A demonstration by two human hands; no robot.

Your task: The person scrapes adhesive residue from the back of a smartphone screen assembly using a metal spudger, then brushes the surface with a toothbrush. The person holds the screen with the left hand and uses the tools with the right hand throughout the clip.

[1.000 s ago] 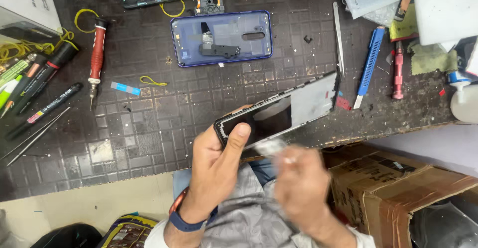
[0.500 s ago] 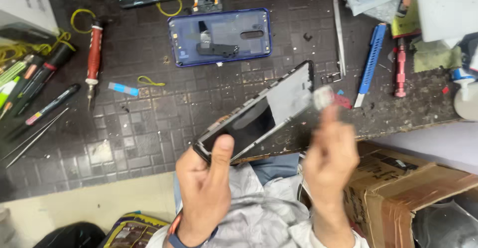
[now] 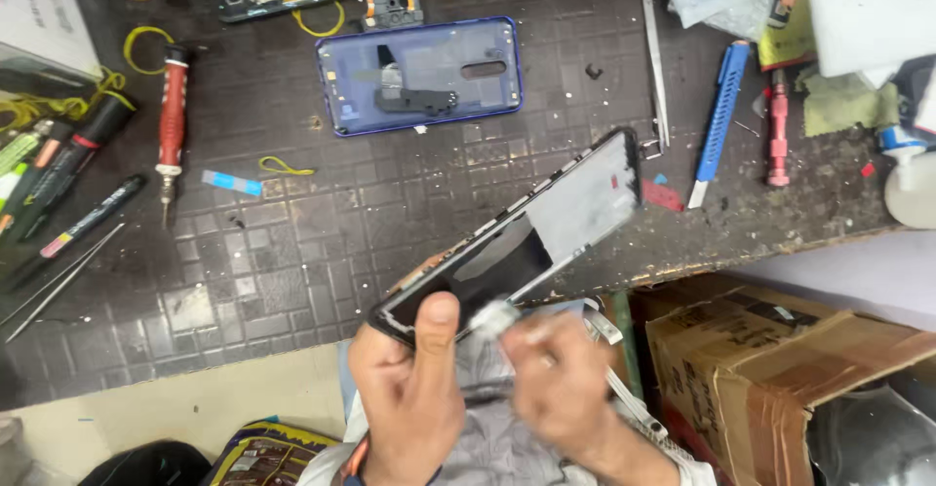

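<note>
Phone frame (image 3: 517,242): held tilted over mat (image 3: 292,252) edge, far end up and right, above table front.
Left hand (image 3: 414,388): palm up, thumb pressed on frame's near end, fingers wrapped underneath, clamped on it.
Right hand (image 3: 556,388): blurred, fingers pinched together on white wad (image 3: 492,318), wad touching frame's near edge.
Hidden: left fingers behind frame; wad's kind unclear; forearms cut off at bottom.
Nearby: blue back cover (image 3: 419,75), tweezers (image 3: 656,67), red screwdriver (image 3: 172,116), cardboard box (image 3: 770,369).

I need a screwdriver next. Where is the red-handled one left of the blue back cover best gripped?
Grip the red screwdriver around its thick red handle, coming from above; it lies flat on the mat, handle away from the person, thin tip toward them, with open mat on both sides.
</note>
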